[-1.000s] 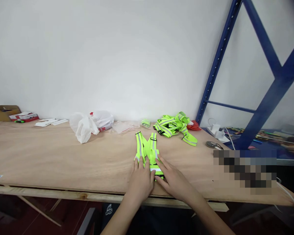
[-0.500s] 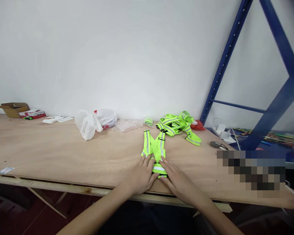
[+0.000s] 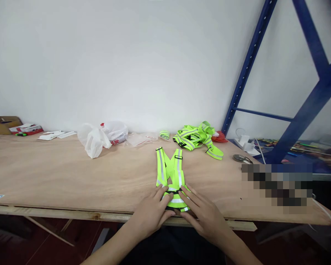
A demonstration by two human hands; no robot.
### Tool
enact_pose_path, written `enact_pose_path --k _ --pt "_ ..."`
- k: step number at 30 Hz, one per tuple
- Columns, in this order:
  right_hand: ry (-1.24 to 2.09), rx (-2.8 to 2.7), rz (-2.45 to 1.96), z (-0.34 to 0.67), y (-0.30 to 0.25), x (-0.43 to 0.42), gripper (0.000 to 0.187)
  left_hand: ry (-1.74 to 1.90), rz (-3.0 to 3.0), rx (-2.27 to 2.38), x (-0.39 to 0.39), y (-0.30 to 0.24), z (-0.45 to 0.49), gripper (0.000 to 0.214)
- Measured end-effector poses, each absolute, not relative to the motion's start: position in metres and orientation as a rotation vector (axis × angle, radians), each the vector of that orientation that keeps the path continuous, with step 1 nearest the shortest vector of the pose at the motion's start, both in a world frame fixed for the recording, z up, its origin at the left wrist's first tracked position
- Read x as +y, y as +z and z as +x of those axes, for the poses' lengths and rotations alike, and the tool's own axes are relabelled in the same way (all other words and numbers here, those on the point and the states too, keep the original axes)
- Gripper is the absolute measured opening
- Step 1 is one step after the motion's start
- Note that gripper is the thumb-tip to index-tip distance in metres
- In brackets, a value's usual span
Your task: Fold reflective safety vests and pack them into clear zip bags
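A neon-yellow reflective strap vest (image 3: pixel 169 169) lies flat near the front edge of the plywood table (image 3: pixel 57 176), its two straps running away from me. My left hand (image 3: pixel 151 209) rests on its lower left corner, fingers stretched out flat. My right hand (image 3: pixel 205 215) lies on the lower right part, fingers also spread and flat. Between the two hands shows the vest's waist band with a black buckle (image 3: pixel 175 192). Neither hand grips anything.
A heap of more neon vests (image 3: pixel 197 138) lies at the back beside a red item (image 3: pixel 219 137). A white plastic bag (image 3: pixel 102 138), clear bags (image 3: pixel 139 139), a cardboard box (image 3: pixel 1 124) and papers line the wall. A blue steel rack (image 3: pixel 300 110) stands right.
Both hands have slid toward me along the vest, from its middle down to its lower band near the table edge. The view shifted slightly.
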State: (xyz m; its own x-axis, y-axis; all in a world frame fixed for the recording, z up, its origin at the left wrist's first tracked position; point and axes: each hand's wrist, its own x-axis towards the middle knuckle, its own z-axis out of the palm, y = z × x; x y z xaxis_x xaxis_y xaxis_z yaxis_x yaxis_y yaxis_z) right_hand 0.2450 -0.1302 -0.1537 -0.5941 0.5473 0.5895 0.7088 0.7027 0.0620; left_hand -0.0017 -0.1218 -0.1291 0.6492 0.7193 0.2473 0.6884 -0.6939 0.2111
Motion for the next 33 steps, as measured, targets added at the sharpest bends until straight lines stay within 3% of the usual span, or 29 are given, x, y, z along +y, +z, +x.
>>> enact_pose_path --k 2,10,13,17,23,33 --pt "-0.408 -2.392 -0.959 0.247 -0.151 -0.136 0.053 0.48 2.764 1.152 -0.125 -0.128 -0.003 0.048" --pt "-0.523 -2.339 -0.845 0.246 -0.142 -0.153 0.047 0.456 2.837 1.047 -0.138 -0.139 -0.014 0.056" --pt "-0.398 -2.302 -0.837 0.247 -0.141 -0.151 0.047 0.483 2.795 1.009 -0.136 -0.13 -0.013 0.047" --pt "-0.128 -2.232 -0.932 0.247 -0.134 -0.141 0.028 0.606 2.551 1.105 -0.128 -0.113 -0.007 0.022" --pt "0.158 -2.203 -1.118 0.238 -0.112 -0.113 0.021 0.804 2.316 1.354 -0.104 -0.111 0.008 0.029" --pt "-0.145 -2.241 -1.291 0.227 -0.114 -0.081 0.024 0.847 2.4 1.559 -0.086 -0.119 0.019 0.034"
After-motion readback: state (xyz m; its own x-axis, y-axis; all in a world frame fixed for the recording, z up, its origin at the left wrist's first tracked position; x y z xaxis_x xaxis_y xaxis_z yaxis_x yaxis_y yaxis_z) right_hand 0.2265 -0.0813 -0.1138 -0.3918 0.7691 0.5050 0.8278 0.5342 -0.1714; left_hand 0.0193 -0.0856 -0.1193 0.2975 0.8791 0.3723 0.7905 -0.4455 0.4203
